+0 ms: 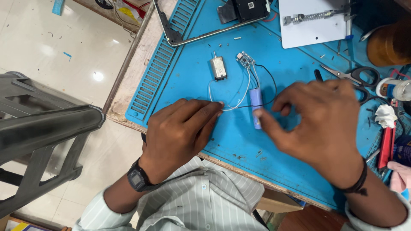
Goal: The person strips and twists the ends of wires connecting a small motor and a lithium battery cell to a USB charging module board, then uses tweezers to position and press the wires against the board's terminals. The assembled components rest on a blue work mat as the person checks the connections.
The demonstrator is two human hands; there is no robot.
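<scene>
— Where was the cylindrical battery cell [257, 102] found?
— On the blue work mat [192, 81], wired to a small circuit board [245, 60]; it was pinched by the right hand [319, 124].
— And the left hand [182, 128]?
— Its fingertips were closed on the white wire [233, 105], near the small motor [218, 67].

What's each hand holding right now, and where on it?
Right hand pinches the blue battery cell at its lower end. Left hand fingertips press the white wire; a grip cannot be told.

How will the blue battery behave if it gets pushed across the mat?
The battery is a cylinder lying on its side, so it would probably roll. Its thin wires run to the small board and motor, so these would likely drag along. The wires look floppy.
</scene>
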